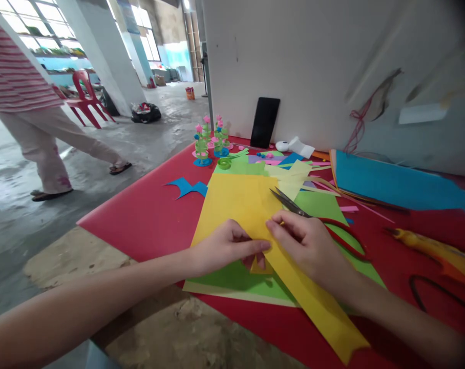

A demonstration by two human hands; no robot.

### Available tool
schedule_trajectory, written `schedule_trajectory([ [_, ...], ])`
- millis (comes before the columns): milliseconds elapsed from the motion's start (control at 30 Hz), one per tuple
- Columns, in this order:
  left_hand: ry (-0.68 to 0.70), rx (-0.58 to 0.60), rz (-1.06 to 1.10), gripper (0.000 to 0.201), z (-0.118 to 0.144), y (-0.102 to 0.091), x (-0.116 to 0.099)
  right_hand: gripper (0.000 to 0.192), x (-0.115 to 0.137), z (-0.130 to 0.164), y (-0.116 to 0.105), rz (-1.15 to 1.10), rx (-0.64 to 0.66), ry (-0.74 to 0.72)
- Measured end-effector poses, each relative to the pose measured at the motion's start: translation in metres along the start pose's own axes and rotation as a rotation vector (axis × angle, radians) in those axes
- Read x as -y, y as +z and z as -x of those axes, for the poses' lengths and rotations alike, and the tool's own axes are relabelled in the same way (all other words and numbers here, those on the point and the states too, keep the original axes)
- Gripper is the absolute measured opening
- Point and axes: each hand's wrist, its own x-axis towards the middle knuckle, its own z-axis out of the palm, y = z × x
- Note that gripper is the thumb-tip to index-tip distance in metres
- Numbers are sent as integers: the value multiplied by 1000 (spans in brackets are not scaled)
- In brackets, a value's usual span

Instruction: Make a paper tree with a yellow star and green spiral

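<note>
On the red table cover (148, 215), near its front edge, a yellow paper sheet (240, 205) lies slanted over a green sheet (232, 282). Both hands meet at the yellow sheet's middle. The left hand (225, 246) has its fingers drawn together, pinching a small folded flap of the yellow paper. The right hand (309, 243) pinches the same paper just beside it, fingertips almost touching those of the left, fingers curled. Red-handled scissors (317, 223) lie on the papers just behind the right hand, blades apart and pointing toward the wall. Farther back sit pale yellow paper scraps (294, 177), a blue cut-out piece (186, 187), small green paper trees with pink flowers (211, 141), and a black phone (265, 123) leaning upright against the white wall. A blue sheet stack (394, 184) lies to the right. Beyond the table, a person in a striped shirt (13, 77) walks on the concrete floor near a red plastic chair (84, 100).
</note>
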Motion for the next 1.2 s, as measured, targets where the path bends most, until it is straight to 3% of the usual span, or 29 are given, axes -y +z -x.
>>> schedule_trajectory([
  [67, 7, -4, -27, 35, 0, -1, -1, 30, 0, -1, 0, 29, -7, -14],
  [200, -16, 75, 55, 24, 0, -1, 0, 29, 1, 1, 2, 73, -19, -38],
  [567, -35, -7, 121, 31, -1, 4, 5, 23, 2, -1, -2, 71, -215, 6],
  [767, 29, -86, 125, 43, -2, -2, 1, 23, 2, -1, -1, 15, -118, 30],
  [967, 22, 120, 50, 26, -2, 1, 0, 21, 1, 3, 5, 36, -127, -7],
  [1200, 14, 35, -8, 34, -1, 7, 4, 17, 0, 4, 7, 122, -243, -50],
])
